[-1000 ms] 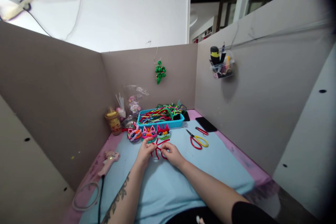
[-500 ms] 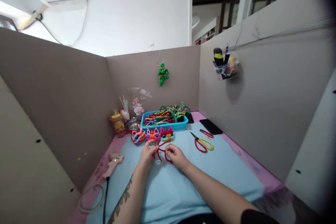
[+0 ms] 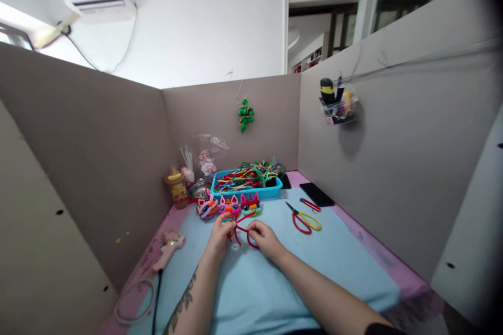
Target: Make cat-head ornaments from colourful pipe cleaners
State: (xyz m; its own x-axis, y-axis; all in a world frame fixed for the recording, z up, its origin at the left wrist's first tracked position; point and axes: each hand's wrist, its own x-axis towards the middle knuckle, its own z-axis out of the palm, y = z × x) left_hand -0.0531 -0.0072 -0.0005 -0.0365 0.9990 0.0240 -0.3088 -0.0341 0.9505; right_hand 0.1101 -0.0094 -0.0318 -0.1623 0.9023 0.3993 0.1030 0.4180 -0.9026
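Red pipe cleaners (image 3: 242, 229), joined at a crossing with several ends sticking out, are held above the blue cloth. My left hand (image 3: 222, 231) is closed, pinching them near the crossing. My right hand (image 3: 263, 235) pinches one strand to the right, and its free end curls below my fingers. Just beyond my hands sit three fuzzy animal heads: a pink-and-orange one (image 3: 206, 208), a pink one (image 3: 229, 206) partly behind my left fingers, and a red-and-green one (image 3: 250, 204).
A blue tray (image 3: 247, 194) of colourful pipe cleaners stands at the back. Scissors (image 3: 302, 220), a red cutter (image 3: 310, 204) and a black phone (image 3: 316, 194) lie right. Left are a pink glue gun (image 3: 170, 251) with its cord and a lidded cup (image 3: 177, 189). Grey partitions (image 3: 228, 152) enclose the table.
The view has tilted slightly, so the scene sits a little lower. Both hands keep their pinch on the red pipe cleaners; the strands have shifted only slightly.
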